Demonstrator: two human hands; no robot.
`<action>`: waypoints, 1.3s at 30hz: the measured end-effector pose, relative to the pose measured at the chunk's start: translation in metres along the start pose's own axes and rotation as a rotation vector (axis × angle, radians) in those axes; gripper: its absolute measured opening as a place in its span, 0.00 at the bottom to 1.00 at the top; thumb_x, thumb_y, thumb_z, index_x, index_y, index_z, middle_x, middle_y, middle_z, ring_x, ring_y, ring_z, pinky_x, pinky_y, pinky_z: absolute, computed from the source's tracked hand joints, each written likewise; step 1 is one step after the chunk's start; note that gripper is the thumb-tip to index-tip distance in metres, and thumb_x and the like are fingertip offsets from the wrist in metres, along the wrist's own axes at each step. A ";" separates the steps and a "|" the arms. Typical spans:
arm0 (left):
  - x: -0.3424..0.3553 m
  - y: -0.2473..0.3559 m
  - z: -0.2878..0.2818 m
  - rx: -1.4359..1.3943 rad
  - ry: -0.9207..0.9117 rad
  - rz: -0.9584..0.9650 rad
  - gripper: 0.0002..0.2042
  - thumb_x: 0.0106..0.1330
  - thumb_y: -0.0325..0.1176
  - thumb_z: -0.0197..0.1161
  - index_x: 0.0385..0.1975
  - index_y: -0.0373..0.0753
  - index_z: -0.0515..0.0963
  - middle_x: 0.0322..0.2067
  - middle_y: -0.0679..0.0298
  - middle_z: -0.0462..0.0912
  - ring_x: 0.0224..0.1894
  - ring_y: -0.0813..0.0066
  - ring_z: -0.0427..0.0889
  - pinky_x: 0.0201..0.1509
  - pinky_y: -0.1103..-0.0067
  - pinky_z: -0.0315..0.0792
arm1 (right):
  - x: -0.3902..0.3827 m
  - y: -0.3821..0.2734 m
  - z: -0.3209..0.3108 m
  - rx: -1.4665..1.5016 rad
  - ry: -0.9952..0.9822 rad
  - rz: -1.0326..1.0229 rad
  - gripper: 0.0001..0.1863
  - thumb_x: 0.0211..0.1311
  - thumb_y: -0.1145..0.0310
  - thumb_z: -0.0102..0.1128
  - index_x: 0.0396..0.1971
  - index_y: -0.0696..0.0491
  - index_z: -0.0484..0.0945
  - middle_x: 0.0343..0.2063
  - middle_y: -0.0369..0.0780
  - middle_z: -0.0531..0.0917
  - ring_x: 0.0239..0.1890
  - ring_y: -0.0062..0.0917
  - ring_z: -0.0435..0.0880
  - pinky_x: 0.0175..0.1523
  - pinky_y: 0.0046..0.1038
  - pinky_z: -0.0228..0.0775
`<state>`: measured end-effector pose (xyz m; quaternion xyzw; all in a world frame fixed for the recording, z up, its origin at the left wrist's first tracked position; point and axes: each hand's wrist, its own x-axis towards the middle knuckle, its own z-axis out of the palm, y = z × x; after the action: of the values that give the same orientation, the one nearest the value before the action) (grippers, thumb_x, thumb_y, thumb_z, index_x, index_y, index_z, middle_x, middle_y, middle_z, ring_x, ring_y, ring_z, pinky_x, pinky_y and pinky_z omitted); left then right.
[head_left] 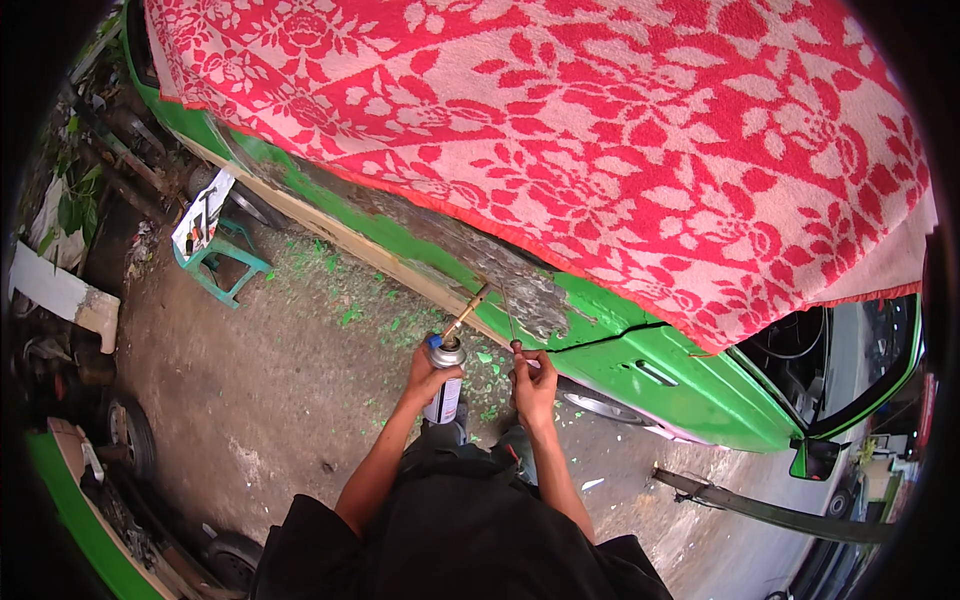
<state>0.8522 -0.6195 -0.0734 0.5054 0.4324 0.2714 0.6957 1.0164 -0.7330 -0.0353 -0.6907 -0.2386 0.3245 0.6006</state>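
The torch canister, toward 7 o'clock from the view's centre, looks rigid, fairly light and smooth enough to slip; best gripped round its body, clear of the brass nozzle, likely hot, pointing to 1 o'clock. The left hand has its fingers wrapped round it; at 3 o'clock the right hand pinches a thin, stiff-looking rod's handle. The green car spans 10 to 3 o'clock beyond.

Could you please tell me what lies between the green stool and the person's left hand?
In the head view, scattered green flakes lie on the floor between the stool and the left hand.
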 end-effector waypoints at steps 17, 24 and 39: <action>-0.006 0.003 0.003 -0.028 0.033 0.009 0.20 0.40 0.23 0.71 0.35 0.39 0.72 0.29 0.67 0.80 0.32 0.76 0.80 0.37 0.76 0.74 | 0.004 -0.012 0.000 0.090 -0.083 0.145 0.08 0.71 0.67 0.56 0.37 0.56 0.71 0.16 0.30 0.73 0.14 0.09 0.63 0.19 0.18 0.48; -0.005 -0.002 -0.001 -0.006 0.036 0.013 0.19 0.40 0.22 0.70 0.35 0.39 0.73 0.29 0.67 0.81 0.32 0.76 0.81 0.38 0.76 0.74 | 0.002 -0.009 0.004 0.057 -0.048 0.005 0.07 0.72 0.67 0.55 0.35 0.52 0.68 0.13 0.28 0.69 0.10 0.09 0.58 0.13 0.18 0.46; -0.009 -0.001 0.009 0.040 -0.042 -0.006 0.31 0.41 0.20 0.68 0.53 0.36 0.73 0.33 0.67 0.81 0.37 0.75 0.81 0.45 0.75 0.74 | -0.020 -0.030 -0.041 0.293 -0.053 0.222 0.07 0.73 0.64 0.53 0.37 0.48 0.67 0.15 0.31 0.69 0.09 0.10 0.57 0.12 0.18 0.43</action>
<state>0.8558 -0.6318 -0.0705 0.5235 0.4244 0.2500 0.6952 1.0346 -0.7698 0.0007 -0.6092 -0.1268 0.4380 0.6488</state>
